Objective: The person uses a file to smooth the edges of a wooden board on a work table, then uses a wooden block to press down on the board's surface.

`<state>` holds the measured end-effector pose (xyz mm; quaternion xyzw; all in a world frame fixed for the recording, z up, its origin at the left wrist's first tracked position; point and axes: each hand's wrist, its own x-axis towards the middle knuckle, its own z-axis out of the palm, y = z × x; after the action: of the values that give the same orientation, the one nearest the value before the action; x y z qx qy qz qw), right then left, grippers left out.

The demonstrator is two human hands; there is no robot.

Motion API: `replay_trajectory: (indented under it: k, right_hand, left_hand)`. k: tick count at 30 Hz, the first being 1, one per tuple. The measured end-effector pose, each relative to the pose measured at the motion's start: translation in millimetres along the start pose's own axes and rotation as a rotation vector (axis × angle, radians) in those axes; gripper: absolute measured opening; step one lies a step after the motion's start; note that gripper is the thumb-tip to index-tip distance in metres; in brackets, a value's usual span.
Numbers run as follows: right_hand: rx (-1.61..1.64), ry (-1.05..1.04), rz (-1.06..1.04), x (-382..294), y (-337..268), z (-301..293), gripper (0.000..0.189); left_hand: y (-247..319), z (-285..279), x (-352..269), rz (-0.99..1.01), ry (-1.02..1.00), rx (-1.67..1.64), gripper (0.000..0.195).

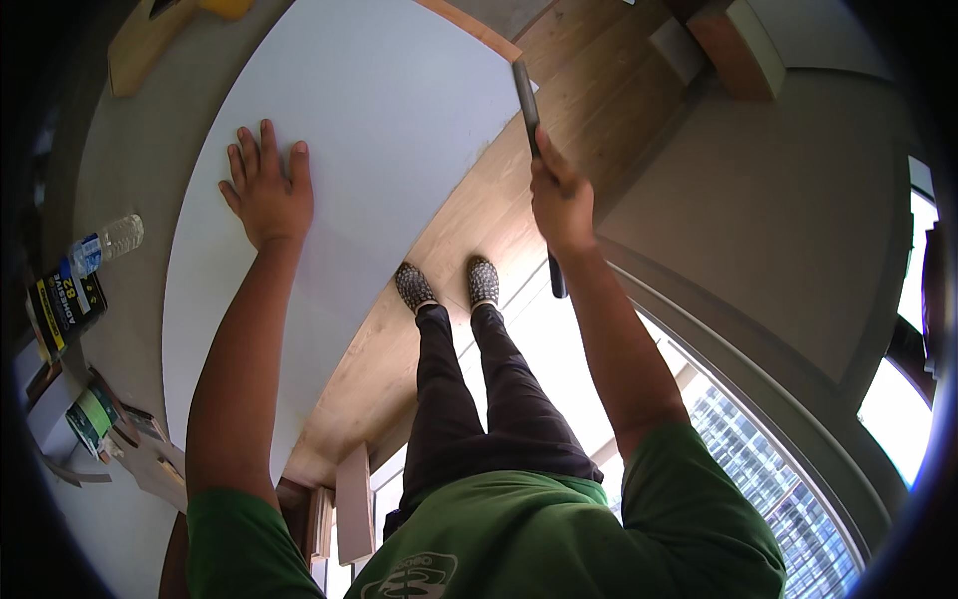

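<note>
A large white laminate panel point(374, 150) stretches before me, one long edge curving on the left. My left hand point(273, 198) lies flat on it with its fingers spread, holding nothing. In my right hand point(561, 198) is a long, flat hand file point(527, 97), its dark handle end showing below my wrist. The file's far part lies along the panel's edge near the right corner; whether it touches is hard to tell. Next to that corner, an orange-brown edge strip point(479, 26) runs along the panel's far side. The panel's near right edge looks slightly rough.
Left of the panel are a clear plastic bottle point(122, 236) and a black-and-yellow adhesive container point(67, 307). Wood-look flooring point(464, 217) lies under my feet. Boards point(354, 502) stand near my left side. A window point(778, 464) is at my right.
</note>
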<state>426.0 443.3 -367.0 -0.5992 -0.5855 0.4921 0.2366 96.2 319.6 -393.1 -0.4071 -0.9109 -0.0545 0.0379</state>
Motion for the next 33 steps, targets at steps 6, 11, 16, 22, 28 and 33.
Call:
replay_trajectory:
  k: [6,11,16,22,28,33]
  right_hand:
    - [0.112,-0.008,0.063,23.4,-15.4,-7.1,0.042]
    - [0.034,0.001,-0.005,2.5,1.2,-3.4,0.041]
    - [0.043,-0.018,0.009,8.4,-5.4,-12.0,0.041]
    - [0.02,0.002,-0.043,9.2,5.0,-2.8,0.039]
    - [0.033,-0.004,0.017,44.5,-13.1,-8.3,0.036]
    - [0.188,0.042,-0.051,82.1,-26.2,-20.2,0.038]
  left_hand:
    - [4.5,0.7,-2.3,0.001,-0.014,-0.002,0.069]
    - [-1.6,0.8,-0.4,-0.002,-0.005,0.021,0.068]
    - [1.2,2.5,-0.5,0.013,0.018,-0.001,0.068]
    - [1.0,2.4,0.2,0.011,0.006,0.001,0.068]
    - [1.3,3.4,-0.2,0.018,0.023,0.0,0.068]
    - [0.0,3.7,0.7,0.004,0.007,-0.001,0.068]
